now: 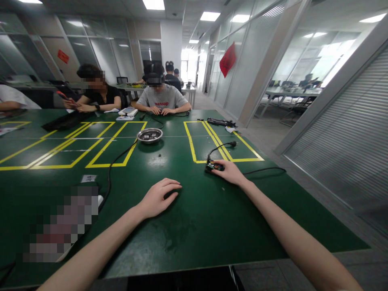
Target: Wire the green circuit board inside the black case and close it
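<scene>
My left hand (160, 198) rests on the green table (182, 242), its thumb and fingers apart and nothing between them. To the right, my right hand (229, 171) has its fingers on a small black device (211, 166) with green and orange parts, which lies on the tabletop. A short black cable with a plug (233, 144) runs up from the device, and another dark cable (269, 169) extends to the right of my wrist. The underside of the device is hidden.
A metal bowl (150, 136) with small metal parts stands beyond my left hand. Yellow tape (190, 145) marks the table. A black folded stand (221, 122) lies at the far right edge. A blurred-out object (66, 222) is at left. People (163, 97) sit opposite.
</scene>
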Tool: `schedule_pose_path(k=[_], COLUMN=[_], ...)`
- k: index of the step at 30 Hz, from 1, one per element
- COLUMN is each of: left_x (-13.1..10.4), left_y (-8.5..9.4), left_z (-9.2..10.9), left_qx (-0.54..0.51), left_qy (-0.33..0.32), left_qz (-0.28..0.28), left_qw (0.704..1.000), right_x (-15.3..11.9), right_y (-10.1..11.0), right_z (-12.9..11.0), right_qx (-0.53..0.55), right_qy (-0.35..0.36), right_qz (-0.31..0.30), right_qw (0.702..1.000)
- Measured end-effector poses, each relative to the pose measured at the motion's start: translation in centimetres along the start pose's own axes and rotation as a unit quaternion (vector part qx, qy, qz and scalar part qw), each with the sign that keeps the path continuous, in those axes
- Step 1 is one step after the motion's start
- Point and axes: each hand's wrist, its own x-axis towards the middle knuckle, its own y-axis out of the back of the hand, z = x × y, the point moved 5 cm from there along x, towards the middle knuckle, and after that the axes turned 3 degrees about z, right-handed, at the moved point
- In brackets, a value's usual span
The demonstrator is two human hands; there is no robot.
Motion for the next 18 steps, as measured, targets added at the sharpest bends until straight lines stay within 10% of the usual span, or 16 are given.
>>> schedule_pose_path(k=[8,18], left_x=[0.2,-0.1], left_y=[-0.1,-0.5], left_z=[1.6,1.1], left_qx=[0.024,0.108], left_qy=[-0.027,-0.004], left_qz=[0.018,-0.054], left_qw=[0.999,0.993], right_x=[-8.3,-8.0], right_y=[-5.1,-2.3], right_z=[-13.7,-12.5], right_qx=[0.129,0.224], right_qy=[0.315,0.305], right_qz=[-0.174,-0.071], right_qw=[0.924,0.923])
